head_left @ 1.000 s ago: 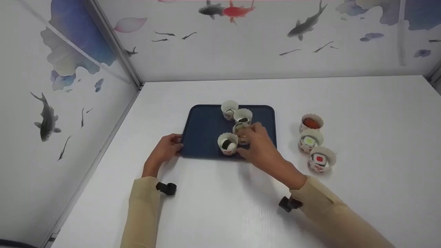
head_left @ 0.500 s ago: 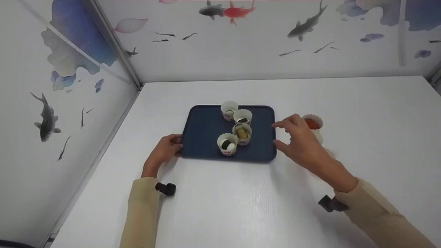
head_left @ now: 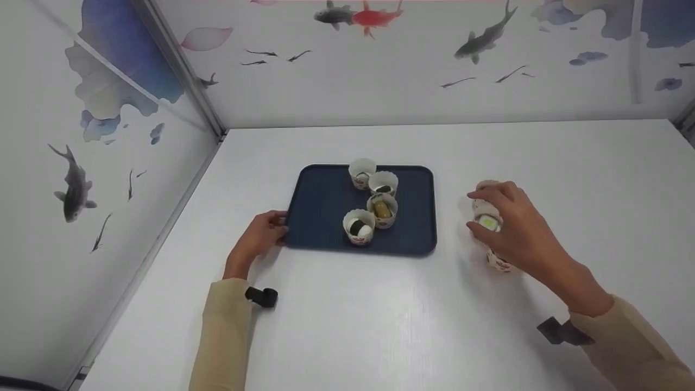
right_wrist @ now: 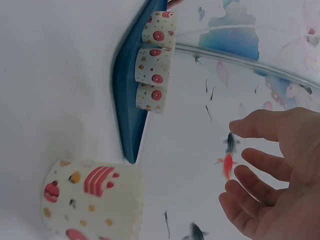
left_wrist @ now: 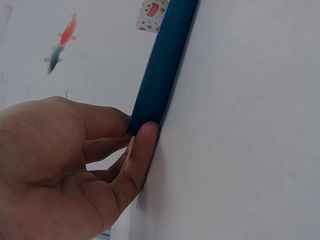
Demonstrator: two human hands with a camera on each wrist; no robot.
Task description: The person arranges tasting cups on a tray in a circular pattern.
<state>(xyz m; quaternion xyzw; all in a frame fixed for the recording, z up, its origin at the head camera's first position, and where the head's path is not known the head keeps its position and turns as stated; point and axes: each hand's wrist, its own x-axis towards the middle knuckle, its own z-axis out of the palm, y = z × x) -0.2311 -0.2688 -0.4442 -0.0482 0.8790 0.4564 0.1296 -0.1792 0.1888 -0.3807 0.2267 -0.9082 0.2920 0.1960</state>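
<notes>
A dark blue rectangular plastic tray (head_left: 326, 209) lies on the white table (head_left: 380, 326) at the centre of the head frame, with four patterned paper cups (head_left: 374, 202) standing on its right half: two at the far edge, two nearer the front. The left hand (head_left: 260, 234) rests against the tray's lower left corner. To the right of the tray, three more cups sit on the table, where the right hand (head_left: 516, 228) hovers over the middle paper cup (head_left: 487, 222), hiding most of the row.
</notes>
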